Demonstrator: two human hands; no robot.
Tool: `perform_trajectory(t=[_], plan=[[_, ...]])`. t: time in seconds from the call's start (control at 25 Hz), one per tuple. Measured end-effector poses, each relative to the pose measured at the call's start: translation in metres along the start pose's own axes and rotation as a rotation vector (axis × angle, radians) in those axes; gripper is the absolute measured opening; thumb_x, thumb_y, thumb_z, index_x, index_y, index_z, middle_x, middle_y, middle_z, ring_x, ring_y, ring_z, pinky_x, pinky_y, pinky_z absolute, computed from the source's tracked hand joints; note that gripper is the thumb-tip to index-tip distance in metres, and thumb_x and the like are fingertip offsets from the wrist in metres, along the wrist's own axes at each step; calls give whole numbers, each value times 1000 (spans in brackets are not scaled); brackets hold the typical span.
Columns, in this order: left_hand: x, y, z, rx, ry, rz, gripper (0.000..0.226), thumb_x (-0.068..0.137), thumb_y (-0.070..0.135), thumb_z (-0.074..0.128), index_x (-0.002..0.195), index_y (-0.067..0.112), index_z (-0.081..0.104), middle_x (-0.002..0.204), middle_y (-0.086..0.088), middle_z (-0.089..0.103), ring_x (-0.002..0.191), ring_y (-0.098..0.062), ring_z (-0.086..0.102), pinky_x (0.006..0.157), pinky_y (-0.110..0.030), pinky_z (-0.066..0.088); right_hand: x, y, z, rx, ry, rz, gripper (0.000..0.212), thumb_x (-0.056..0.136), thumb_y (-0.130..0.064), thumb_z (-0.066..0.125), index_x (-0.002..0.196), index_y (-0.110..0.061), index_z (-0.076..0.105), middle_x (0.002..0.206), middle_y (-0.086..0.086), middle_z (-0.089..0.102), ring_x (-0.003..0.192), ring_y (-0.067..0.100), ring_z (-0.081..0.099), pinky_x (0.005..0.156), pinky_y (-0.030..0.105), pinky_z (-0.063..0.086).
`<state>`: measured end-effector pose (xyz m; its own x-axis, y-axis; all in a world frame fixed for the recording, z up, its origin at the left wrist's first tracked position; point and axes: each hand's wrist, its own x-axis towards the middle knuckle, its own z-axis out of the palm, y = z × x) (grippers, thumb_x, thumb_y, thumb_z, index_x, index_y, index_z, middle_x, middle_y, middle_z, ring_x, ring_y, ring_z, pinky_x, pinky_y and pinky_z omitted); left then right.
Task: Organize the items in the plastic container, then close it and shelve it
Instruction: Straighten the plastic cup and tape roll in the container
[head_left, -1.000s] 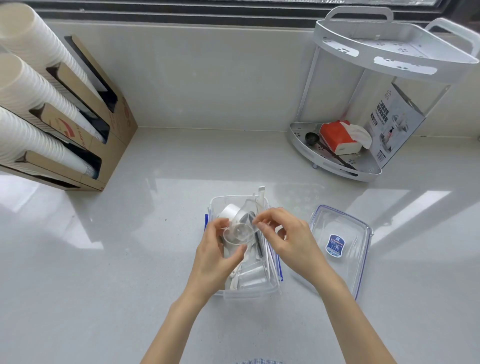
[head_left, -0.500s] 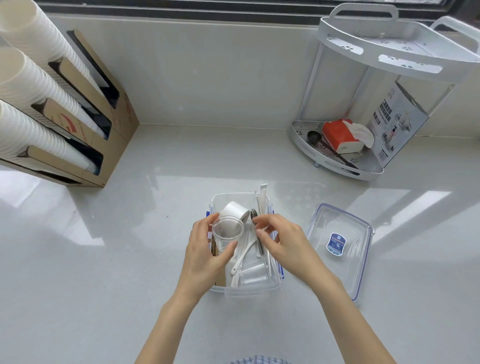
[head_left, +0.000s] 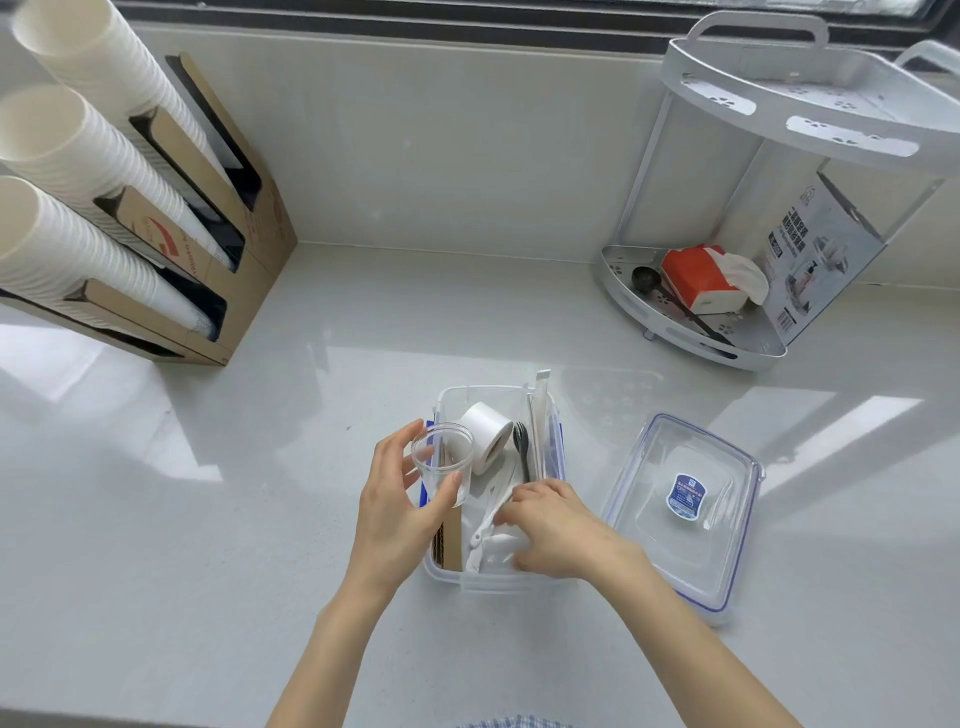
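Lid (head_left: 680, 512) with unreadable blue label (head_left: 685, 495), beside container (head_left: 496, 579).

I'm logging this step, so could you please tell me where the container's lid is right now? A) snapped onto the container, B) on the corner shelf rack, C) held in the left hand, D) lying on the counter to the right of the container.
D: the clear lid with its blue sticker lies on the counter right of the open plastic container, while the left hand holds a clear plastic cup.
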<state>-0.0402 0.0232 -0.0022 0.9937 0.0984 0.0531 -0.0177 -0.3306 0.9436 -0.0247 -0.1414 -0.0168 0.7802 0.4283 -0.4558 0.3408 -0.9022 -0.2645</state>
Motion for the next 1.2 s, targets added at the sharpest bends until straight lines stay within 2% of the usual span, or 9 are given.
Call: perform_trajectory(t=[0.2, 0.4, 0.52, 0.68, 0.8, 0.88, 1.0, 1.12, 1.2], plan=[[0, 2, -1, 25, 23, 17, 54, 78, 15, 65, 128, 15, 42, 118, 12, 44, 100, 8, 52, 77, 3, 40, -11, 3, -15, 496, 189, 9, 49, 84, -34, 55, 130, -22, 44, 125, 2, 49, 112, 12, 49, 96, 24, 36], [0, 4, 3, 51, -28, 39, 54, 78, 12, 65, 127, 16, 42, 120, 9, 45, 101, -1, 52, 79, 5, 36, -29, 15, -43, 719, 505, 34, 45, 84, -31, 57, 128, -28, 47, 109, -4, 44, 102, 9, 51, 100, 28, 41], [-2, 4, 8, 88, -103, 64, 56, 77, 12, 67, 127, 17, 42, 121, 8, 46, 106, -9, 50, 82, 6, 33, -39, 12, -64, 802, 652, -35, 51, 79, -32, 64, 127, -34, 46, 104, -12, 53, 101, 6, 55, 95, 14, 41], [-4, 6, 14, 110, -146, 104, 59, 76, 15, 68, 128, 18, 41, 118, 11, 45, 108, -7, 49, 84, 6, 31, -39, 4, -72, 620, 576, -95, 67, 76, -28, 69, 135, -30, 36, 111, -11, 59, 98, 4, 53, 85, 3, 34], [-6, 8, 15, 122, -176, 147, 61, 74, 16, 70, 128, 20, 41, 115, 13, 46, 104, 0, 50, 84, 4, 33, -34, -2, -66, 538, 459, -129, 69, 79, -27, 66, 139, -29, 30, 128, -8, 55, 112, 5, 48, 88, 1, 28], [-7, 13, 18, 92, -198, 174, 61, 73, 15, 70, 124, 33, 41, 113, 21, 47, 101, 8, 50, 83, 2, 35, -29, -7, -60, 542, 417, -159, 64, 83, -28, 61, 139, -28, 30, 139, -8, 47, 126, 5, 40, 101, 9, 25], [-7, 16, 22, 41, -163, 159, 67, 70, 10, 71, 110, 51, 37, 107, 24, 48, 96, 16, 49, 78, 3, 36, -21, -18, -47, 567, 380, -177, 62, 87, -36, 53, 141, -29, 25, 148, -11, 33, 137, 1, 23, 105, 12, 17], [-6, 13, 21, 13, -149, 129, 64, 70, 11, 71, 107, 53, 40, 106, 23, 50, 93, 15, 52, 75, 1, 39, -16, -23, -36, 614, 313, -170, 67, 86, -44, 48, 142, -36, 13, 146, -25, 22, 134, -8, 7, 107, 15, 11], [-6, 10, 19, 39, -142, 138, 60, 72, 11, 71, 115, 42, 43, 107, 24, 49, 96, 14, 51, 78, 2, 37, -13, -21, -37, 725, 275, -164, 61, 88, -47, 43, 141, -39, 14, 137, -29, 23, 131, -10, 13, 107, 17, 15]])
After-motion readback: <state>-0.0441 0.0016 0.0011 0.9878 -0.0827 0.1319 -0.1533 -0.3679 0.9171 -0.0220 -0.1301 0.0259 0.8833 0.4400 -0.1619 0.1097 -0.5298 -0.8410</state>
